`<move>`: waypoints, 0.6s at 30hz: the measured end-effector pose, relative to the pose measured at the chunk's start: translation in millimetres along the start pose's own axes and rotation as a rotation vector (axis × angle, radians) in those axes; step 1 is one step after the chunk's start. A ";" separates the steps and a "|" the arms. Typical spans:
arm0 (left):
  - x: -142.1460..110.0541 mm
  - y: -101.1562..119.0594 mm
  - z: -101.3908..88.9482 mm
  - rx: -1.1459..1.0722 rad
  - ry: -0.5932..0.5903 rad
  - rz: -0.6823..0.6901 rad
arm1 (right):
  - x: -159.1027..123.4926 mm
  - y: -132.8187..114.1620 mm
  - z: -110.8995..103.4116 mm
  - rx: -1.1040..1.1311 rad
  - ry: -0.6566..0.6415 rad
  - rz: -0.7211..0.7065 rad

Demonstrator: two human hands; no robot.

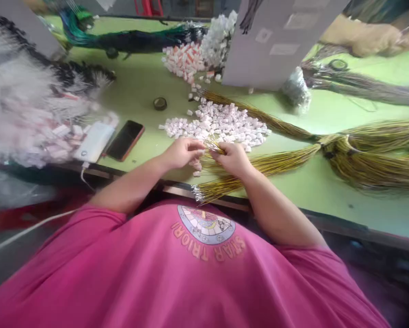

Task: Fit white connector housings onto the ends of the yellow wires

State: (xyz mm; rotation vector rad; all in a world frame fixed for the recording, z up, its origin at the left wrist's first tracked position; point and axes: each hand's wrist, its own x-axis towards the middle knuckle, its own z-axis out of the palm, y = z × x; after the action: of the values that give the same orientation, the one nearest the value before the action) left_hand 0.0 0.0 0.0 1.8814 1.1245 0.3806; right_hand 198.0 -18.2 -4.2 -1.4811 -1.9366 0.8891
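Note:
My right hand (234, 159) is closed around several yellow wires (215, 145), whose pale tips fan out toward my other hand. Just left of those tips, my left hand (183, 153) has its fingers curled together in a pinch; what lies between them is too small to make out. White plastic connector housings (225, 120) are heaped right behind both hands, and a few more lie below the left fingers. A bundle of yellow wires (221, 187) with silvery terminals at its end lies along the table's front edge, under my right wrist.
At left are a phone (125, 140), a white power bank (95, 141) with a cable, and piled white-ended wires (23, 95). A tape roll (159, 104), orange-white connectors (183, 61) and a grey panel (266, 45) stand farther back. Another person's hand (371, 38) is at upper right.

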 end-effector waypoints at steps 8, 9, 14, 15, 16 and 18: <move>19.7 -61.1 -91.2 0.753 0.316 -0.270 | 1.4 -5.4 -7.1 0.101 0.007 0.059; 22.3 -67.6 -94.5 0.785 0.282 -0.279 | 0.7 -6.9 -8.4 0.120 -0.031 0.078; 18.0 -63.2 -97.4 0.672 0.300 -0.264 | -0.4 -11.1 -10.8 0.231 -0.100 0.104; 14.1 -55.9 -95.1 0.585 0.320 -0.241 | -0.4 -11.2 -10.7 0.229 -0.092 0.112; 9.9 -47.7 -91.1 0.474 0.336 -0.215 | -0.3 -11.2 -10.6 0.224 -0.082 0.116; 3.3 -31.0 -77.7 0.201 0.310 -0.163 | -0.2 -10.6 -10.2 0.227 -0.058 0.114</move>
State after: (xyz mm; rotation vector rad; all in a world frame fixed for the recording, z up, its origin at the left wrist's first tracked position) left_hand -64.5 50.2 17.9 1.9292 1.5629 0.4933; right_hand 199.3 -18.5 10.5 -1.4560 -1.7378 1.1728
